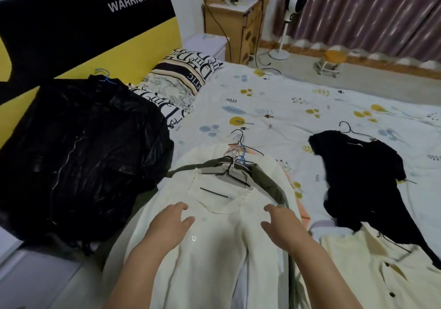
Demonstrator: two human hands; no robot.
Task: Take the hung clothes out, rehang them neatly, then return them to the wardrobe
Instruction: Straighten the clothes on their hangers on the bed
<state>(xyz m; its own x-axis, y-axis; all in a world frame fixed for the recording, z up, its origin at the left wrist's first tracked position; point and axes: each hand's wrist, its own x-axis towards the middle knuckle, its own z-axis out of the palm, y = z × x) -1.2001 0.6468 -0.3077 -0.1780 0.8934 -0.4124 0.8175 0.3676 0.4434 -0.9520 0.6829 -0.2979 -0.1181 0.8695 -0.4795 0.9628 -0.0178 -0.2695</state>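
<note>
Head view. Both forearms reached forward and down over a white garment [214, 249] that lay front-up on the bed [286, 98], on top of a stack of other clothes, among them an olive one [269, 184]. A cluster of wire hangers [235, 165] sat at the collar end (their hooks pointed toward the headboard). The left hand [170, 222] was held palm down at the garment's left chest, fingers spread and slightly bent, gripping nothing. The right hand [281, 222] mirrored it on the right side, fingers likewise spread and loosely curved, thumb pointing inward, holding nothing; whether either palm actually touched the cloth could not be told. A black shiny jacket [78, 155] on a blue hanger [105, 75] lay to the left against the yellow and black headboard [71, 34]. A black top [358, 177] on its own hanger lay to the right, and a cream buttoned garment [372, 270] lay near the bed's front edge.
</note>
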